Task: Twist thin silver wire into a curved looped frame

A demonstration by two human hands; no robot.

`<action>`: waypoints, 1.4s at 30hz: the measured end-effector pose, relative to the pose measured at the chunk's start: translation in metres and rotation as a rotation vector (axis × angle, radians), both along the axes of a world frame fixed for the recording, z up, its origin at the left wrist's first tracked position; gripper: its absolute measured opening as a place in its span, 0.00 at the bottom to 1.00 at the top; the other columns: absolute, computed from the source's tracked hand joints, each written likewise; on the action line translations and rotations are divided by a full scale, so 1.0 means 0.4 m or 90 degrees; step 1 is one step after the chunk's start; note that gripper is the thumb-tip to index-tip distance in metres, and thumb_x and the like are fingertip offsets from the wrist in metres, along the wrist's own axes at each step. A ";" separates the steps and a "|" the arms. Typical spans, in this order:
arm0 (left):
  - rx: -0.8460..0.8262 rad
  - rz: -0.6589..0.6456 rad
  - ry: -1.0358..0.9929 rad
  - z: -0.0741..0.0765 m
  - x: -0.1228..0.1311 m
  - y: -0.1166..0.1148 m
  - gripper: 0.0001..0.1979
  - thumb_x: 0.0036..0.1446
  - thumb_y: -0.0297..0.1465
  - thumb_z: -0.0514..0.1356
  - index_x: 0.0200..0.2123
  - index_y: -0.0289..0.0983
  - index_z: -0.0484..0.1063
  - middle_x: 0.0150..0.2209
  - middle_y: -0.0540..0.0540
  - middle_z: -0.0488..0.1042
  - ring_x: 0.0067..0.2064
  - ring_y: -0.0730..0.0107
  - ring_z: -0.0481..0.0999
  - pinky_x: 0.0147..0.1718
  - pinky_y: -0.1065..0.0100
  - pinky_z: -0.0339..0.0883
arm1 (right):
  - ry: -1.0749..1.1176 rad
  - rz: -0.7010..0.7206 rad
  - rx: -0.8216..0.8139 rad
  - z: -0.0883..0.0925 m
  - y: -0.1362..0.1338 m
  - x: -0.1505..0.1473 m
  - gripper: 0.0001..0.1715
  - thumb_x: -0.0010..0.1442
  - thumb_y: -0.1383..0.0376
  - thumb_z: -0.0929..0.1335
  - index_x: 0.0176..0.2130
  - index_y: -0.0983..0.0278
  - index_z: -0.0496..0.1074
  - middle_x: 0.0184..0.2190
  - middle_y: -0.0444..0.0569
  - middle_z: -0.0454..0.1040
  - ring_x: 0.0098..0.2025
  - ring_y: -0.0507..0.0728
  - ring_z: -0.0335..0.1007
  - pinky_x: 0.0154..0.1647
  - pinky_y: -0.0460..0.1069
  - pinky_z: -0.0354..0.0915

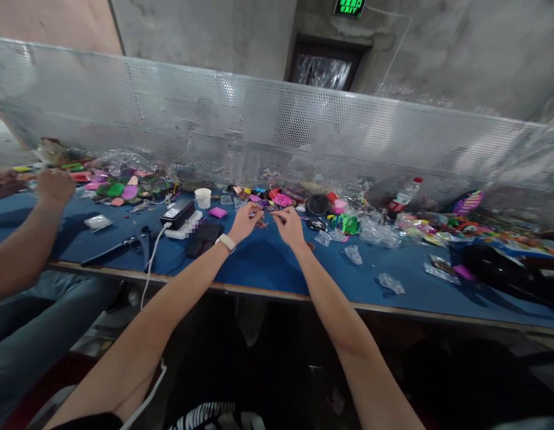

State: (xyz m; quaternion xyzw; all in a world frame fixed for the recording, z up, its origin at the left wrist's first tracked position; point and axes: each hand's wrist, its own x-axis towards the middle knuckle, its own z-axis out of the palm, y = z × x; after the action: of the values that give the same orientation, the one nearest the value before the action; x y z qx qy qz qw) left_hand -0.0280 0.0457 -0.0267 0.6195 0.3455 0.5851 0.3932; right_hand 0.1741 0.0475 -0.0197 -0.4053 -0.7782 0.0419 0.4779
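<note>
Both my arms reach out over a blue table (pixel 268 263). My left hand (pixel 246 220), with a white watch at the wrist, is pinched shut on a small thing too small to name. My right hand (pixel 289 226) is close beside it, fingers also pinched on a thin small piece. The two hands almost touch above a heap of small coloured parts (pixel 277 198) in pink, purple and orange. What sits between the fingertips is not clear.
A perforated metal screen (pixel 277 131) runs along the table's far edge. A white cup (pixel 203 197), a black box with a white cable (pixel 177 214), a dark wallet (pixel 204 239), clear bags (pixel 354 254) and a bottle (pixel 405 200) lie around. Another person's arm (pixel 30 233) rests at left.
</note>
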 end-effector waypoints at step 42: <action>-0.075 -0.110 -0.114 0.024 0.005 -0.026 0.16 0.75 0.37 0.58 0.55 0.34 0.78 0.46 0.37 0.85 0.41 0.60 0.87 0.49 0.56 0.83 | 0.476 0.104 -0.292 -0.008 0.026 -0.013 0.40 0.53 0.29 0.75 0.42 0.60 0.78 0.36 0.52 0.85 0.36 0.65 0.85 0.32 0.57 0.81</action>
State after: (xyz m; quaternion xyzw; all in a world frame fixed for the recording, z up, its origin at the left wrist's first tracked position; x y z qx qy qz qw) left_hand -0.0259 0.0354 -0.0172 0.5679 0.2878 0.5807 0.5073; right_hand 0.1690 0.0578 -0.0227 -0.3949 -0.5521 0.3945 0.6194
